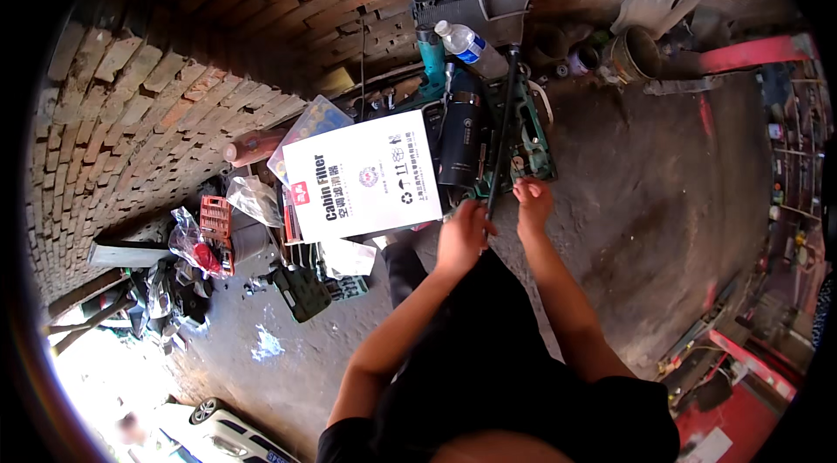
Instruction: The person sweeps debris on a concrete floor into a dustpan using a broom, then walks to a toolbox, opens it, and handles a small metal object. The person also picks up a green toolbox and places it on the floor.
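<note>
My left hand (pixel 462 238) is closed at the lower end of a long black rod (pixel 505 119), which slants up across a green tool case (pixel 534 136). My right hand (pixel 533 204) is at the near right corner of that case, its fingers curled together; whatever they may hold is too small to make out. Just beyond my left hand lies a black cylindrical flask (pixel 461 140). A large white printed box (pixel 364 175) rests to the left of the flask. Farther back are a clear plastic bottle (pixel 472 46) with a blue label and a teal power tool (pixel 431 62).
Brick walls (pixel 261 10) rise at the back and left. A clear organizer box (pixel 316 127) leans behind the white box. On the floor to the left are an open green case (pixel 301 290) and a red rack (pixel 215 223). Buckets (pixel 635 55) stand at the back right.
</note>
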{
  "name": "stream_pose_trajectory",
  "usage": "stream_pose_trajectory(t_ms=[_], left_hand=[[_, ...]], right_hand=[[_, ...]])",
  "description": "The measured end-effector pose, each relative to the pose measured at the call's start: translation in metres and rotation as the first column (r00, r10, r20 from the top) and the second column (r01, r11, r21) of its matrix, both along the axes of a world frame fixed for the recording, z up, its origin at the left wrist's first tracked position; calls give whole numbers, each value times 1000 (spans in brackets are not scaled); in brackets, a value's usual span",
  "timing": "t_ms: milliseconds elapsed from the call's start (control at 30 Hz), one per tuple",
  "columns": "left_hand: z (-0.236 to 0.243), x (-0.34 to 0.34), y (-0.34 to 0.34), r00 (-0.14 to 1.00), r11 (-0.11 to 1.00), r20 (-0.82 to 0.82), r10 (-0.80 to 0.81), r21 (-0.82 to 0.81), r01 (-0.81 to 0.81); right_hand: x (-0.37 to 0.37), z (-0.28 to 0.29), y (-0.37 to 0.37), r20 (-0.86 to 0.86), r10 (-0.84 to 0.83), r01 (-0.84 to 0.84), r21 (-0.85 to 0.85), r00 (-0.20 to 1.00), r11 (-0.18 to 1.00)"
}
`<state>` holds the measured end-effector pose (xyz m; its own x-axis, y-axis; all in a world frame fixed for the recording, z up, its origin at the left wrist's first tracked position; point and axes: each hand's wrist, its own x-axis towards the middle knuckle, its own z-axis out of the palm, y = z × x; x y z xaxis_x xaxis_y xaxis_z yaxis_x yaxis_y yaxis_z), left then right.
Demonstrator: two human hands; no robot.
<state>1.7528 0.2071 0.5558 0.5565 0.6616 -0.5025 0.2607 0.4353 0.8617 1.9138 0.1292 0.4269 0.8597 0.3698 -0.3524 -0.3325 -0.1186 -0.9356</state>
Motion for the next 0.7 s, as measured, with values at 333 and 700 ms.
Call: stream_pose_trajectory(t_ms=[333, 700], left_hand=[[-95, 66, -26, 940, 911, -328, -99, 350, 218], [-86, 6, -28, 967, 892, -245, 69, 449, 50]], right_hand=[[31, -19, -22, 220, 410, -381, -165, 885, 910], [36, 66, 87, 537, 843, -346, -788, 16, 509]])
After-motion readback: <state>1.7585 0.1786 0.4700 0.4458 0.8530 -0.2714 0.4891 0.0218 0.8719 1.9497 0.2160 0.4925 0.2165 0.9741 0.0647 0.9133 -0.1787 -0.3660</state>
